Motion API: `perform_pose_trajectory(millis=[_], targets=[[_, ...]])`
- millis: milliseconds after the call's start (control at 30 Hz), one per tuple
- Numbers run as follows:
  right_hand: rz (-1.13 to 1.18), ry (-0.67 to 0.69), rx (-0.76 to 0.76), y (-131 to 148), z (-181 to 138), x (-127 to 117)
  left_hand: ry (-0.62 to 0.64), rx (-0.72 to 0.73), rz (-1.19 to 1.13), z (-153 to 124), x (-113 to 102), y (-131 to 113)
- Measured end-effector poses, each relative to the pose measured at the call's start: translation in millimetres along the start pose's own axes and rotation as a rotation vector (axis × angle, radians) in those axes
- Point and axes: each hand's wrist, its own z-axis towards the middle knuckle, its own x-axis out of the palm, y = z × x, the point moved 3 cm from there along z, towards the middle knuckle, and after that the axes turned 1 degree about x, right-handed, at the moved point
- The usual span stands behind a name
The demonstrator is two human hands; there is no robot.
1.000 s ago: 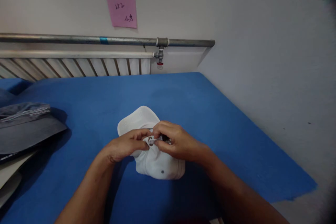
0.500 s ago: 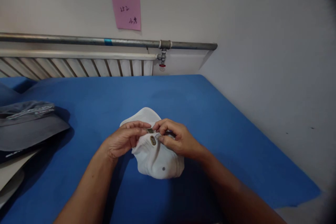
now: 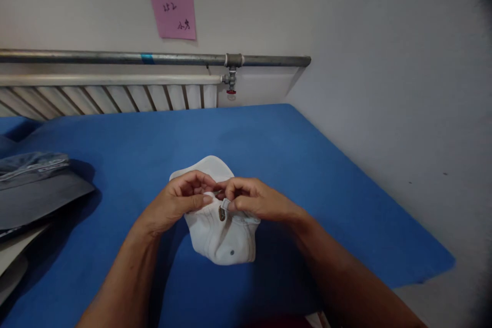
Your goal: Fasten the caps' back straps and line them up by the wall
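Near the front edge of the blue cloth-covered surface (image 3: 292, 154) lies a white fabric baseball cap (image 3: 226, 238), its brim pointing toward the far edge. Both hands rest on it. The left hand (image 3: 175, 205) has its fingers curled closed against the cap's top, and the right hand (image 3: 255, 201) pinches the cap's thin white adjuster strap (image 3: 226, 205) just beside a small oval metal buckle (image 3: 222, 213); the fingertips of the two hands almost meet. At the left edge sits a grey wide-brimmed fabric hat (image 3: 36, 192) on top of other flat pieces, well apart from the cap. Beyond the far edge stands a white ribbed radiator (image 3: 111, 95), with a grey metal pipe (image 3: 115, 57) running above it and a small red-tipped valve (image 3: 231, 82) hanging at its joint. Higher on the pale wall sticks a pink paper note (image 3: 171, 8) with dark handwriting.
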Motion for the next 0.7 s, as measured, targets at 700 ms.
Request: perform_pose_trajectory(millis=[700], targets=[[-0.184, -0.080, -0.102, 8, -5, 4, 0.179, -0.245, 0.388, -5, 2, -6]])
